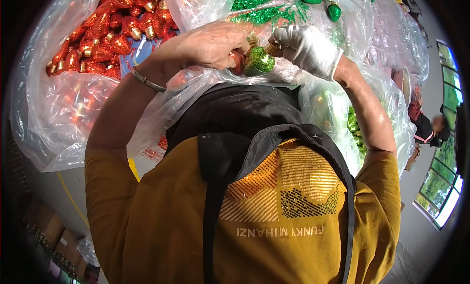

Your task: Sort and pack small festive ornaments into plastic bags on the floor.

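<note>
My bare left hand (210, 44) is closed round a red glittery bulb-shaped ornament (237, 63), mostly hidden by the fingers. Just right of it is a green glittery bulb ornament (259, 63). My right hand (311, 51), in a white glove, pinches a gold ribbed cap (272, 49) that seems to belong to the green bulb. A second gold cap (252, 41) shows between the hands; which ornament it belongs to I cannot tell. Both hands are close together in front of my black apron (235, 112).
Red glittery ornaments (100, 51) with gold caps fill a clear plastic bag (73, 107) at the left. Loose green glitter (269, 9) and a dark green ornament (334, 12) lie beyond my hands. More green ornaments (353, 122) show through plastic on the right. A person (425, 120) is farther off.
</note>
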`<state>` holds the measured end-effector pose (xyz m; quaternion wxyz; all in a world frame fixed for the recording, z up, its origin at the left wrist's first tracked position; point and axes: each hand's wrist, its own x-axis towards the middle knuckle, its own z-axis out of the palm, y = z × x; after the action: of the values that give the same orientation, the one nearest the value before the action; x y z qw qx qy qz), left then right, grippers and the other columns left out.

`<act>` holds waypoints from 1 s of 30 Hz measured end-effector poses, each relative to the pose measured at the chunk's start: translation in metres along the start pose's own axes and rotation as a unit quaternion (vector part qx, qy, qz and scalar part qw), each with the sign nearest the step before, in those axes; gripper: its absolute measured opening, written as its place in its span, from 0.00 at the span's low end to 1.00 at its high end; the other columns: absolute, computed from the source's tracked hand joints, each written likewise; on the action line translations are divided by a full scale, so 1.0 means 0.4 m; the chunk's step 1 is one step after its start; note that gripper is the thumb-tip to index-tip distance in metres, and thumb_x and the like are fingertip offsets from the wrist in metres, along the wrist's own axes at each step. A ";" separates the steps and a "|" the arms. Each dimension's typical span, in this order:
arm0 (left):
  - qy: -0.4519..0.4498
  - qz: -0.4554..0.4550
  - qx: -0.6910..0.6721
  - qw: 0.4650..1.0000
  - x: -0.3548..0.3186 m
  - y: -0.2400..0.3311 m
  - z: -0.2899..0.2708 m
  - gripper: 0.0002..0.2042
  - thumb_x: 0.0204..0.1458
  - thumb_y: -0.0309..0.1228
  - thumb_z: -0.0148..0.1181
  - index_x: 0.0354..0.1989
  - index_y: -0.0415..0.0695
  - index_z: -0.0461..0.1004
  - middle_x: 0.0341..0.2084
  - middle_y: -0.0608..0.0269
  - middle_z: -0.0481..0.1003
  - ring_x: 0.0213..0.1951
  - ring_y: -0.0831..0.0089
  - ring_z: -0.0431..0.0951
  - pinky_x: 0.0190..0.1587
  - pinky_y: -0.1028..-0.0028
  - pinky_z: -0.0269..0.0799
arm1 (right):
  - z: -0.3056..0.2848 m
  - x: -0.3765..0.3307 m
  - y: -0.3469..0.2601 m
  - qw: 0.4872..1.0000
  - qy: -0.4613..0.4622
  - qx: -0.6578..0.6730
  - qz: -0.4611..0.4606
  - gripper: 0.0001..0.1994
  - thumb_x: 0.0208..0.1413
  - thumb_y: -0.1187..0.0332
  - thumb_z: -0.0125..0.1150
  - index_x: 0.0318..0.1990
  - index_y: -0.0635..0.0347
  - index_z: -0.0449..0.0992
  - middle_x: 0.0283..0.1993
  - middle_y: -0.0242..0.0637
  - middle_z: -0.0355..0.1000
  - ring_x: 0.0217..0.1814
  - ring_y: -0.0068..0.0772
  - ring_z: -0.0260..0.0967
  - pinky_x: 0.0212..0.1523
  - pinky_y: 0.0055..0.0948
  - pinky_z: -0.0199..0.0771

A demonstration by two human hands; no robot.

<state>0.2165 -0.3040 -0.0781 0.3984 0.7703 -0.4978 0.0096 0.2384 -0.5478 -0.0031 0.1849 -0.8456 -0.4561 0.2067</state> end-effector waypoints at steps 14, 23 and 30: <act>-0.128 -0.128 0.036 0.983 0.010 0.025 -0.017 0.10 0.41 0.28 0.60 0.33 0.39 0.76 0.31 0.53 0.71 0.39 0.54 0.73 0.41 0.61 0.68 | 0.037 0.098 -0.041 0.993 -0.113 -0.044 -0.001 0.07 0.47 0.67 0.60 0.28 0.61 0.78 0.28 0.47 0.75 0.29 0.52 0.73 0.30 0.40 0.73; -0.108 -0.099 0.035 0.989 -0.010 0.022 -0.005 0.09 0.42 0.29 0.62 0.33 0.42 0.77 0.36 0.55 0.74 0.40 0.55 0.75 0.42 0.63 0.71 | 0.033 0.082 -0.063 0.991 -0.114 -0.043 0.058 0.08 0.47 0.65 0.60 0.33 0.57 0.79 0.30 0.47 0.75 0.32 0.49 0.73 0.33 0.41 0.72; -0.133 -0.164 -0.038 0.977 0.061 0.070 -0.016 0.12 0.38 0.24 0.68 0.34 0.43 0.77 0.37 0.53 0.75 0.40 0.57 0.77 0.41 0.67 0.72 | 0.098 0.108 -0.017 0.998 -0.047 0.008 0.042 0.11 0.47 0.64 0.59 0.37 0.56 0.79 0.36 0.48 0.76 0.38 0.49 0.75 0.37 0.41 0.72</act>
<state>0.2095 -0.3239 -0.0467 0.3540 0.8200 -0.4133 -0.1775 0.2348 -0.5028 -0.0408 0.1612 -0.8519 -0.4268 0.2571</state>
